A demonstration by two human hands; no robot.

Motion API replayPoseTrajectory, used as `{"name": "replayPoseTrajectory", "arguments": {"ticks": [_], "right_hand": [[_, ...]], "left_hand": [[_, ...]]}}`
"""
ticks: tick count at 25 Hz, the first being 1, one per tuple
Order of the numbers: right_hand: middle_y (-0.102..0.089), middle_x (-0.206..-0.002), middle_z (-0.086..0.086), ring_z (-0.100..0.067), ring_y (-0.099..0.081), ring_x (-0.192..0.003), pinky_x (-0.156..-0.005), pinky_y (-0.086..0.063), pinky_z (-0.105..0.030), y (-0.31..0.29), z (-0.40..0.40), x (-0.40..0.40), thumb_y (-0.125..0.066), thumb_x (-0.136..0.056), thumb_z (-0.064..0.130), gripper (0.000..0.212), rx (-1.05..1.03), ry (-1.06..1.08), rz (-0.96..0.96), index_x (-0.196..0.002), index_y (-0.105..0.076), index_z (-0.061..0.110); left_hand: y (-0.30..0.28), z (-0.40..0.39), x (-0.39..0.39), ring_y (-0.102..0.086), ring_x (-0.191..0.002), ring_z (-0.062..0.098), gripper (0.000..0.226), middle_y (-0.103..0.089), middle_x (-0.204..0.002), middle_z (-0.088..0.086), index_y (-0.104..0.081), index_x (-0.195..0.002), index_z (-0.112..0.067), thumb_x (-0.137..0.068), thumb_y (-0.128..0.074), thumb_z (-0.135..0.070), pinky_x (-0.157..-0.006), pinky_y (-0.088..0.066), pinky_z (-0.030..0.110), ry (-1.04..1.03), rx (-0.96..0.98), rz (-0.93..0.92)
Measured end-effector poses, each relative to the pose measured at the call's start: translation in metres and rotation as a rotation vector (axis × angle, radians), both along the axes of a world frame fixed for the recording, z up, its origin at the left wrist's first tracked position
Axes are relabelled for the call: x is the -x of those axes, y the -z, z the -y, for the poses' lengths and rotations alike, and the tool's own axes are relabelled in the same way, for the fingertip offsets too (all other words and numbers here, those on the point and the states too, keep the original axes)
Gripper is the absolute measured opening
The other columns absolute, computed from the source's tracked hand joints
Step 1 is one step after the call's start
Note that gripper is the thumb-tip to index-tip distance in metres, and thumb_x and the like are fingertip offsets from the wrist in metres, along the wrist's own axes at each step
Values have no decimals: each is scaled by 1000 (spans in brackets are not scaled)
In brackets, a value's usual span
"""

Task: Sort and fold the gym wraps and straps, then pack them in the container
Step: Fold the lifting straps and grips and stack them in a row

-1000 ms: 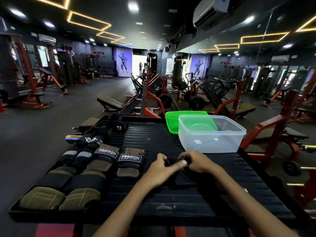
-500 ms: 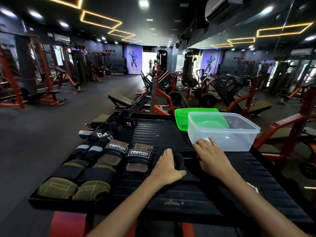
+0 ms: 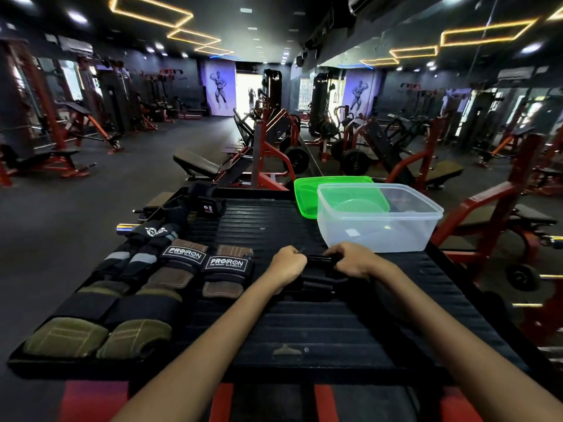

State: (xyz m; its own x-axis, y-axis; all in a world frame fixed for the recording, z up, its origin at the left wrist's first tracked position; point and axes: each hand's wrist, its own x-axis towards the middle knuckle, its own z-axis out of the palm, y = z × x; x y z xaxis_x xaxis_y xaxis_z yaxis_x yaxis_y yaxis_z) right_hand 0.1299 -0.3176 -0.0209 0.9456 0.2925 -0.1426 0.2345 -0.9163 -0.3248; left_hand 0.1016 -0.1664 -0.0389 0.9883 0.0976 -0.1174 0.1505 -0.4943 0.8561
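A black strap [image 3: 316, 274] lies on the ribbed black platform [image 3: 304, 327] in front of me. My left hand [image 3: 288, 264] and my right hand [image 3: 353, 261] both grip it at its ends, fingers closed. A clear plastic container [image 3: 380, 220] stands just beyond my right hand, with a green lid [image 3: 307, 193] behind it. To the left lie two brown and black PROIRON grips [image 3: 207, 269], two olive and black wraps [image 3: 100, 324], two black and grey wraps [image 3: 134, 257], and black straps [image 3: 201, 202] at the far left corner.
The platform sits on a red frame [image 3: 91, 400]. A chrome bar end [image 3: 125, 228] sticks out at the left edge. Red and black gym machines [image 3: 268, 147] and benches fill the floor beyond and to the right.
My right hand has come back from the container's front wall to the black strap. Both hands now close on the strap, where half a second ago they lay flat and open.
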Motion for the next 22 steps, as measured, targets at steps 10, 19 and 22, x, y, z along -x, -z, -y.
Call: {"name": "replayPoseTrajectory", "arguments": {"ticks": [10,19,22], "right_hand": [[-67,-115,-6,-29,-58,-109,-90,-47,-34,22,1,36,-56,-76,12,48,-38,22,242,-120,-60,31],[-69,-110,-2,-25,-57,-109,-86,-43,-30,30,-4,45,-61,-84,41,31,-119,138,330,-112,-66,32],[-72,-104,-2,-26,-60,-105,-87,-45,-30,32,-4,40,-61,-82,27,27,-199,156,307,-107,-70,32]], "left_hand": [[13,3,18,-54,-104,33,24,-63,-104,12,-52,-91,-26,-73,-45,-12,-87,-43,35,12,-127,-27],[16,0,25,-57,-97,32,27,-62,-95,7,-50,-88,-27,-73,-45,-5,-80,-46,34,40,-121,27],[14,9,22,-57,-98,32,21,-63,-98,8,-49,-84,-24,-76,-44,-6,-84,-45,34,-59,-83,31]]}}
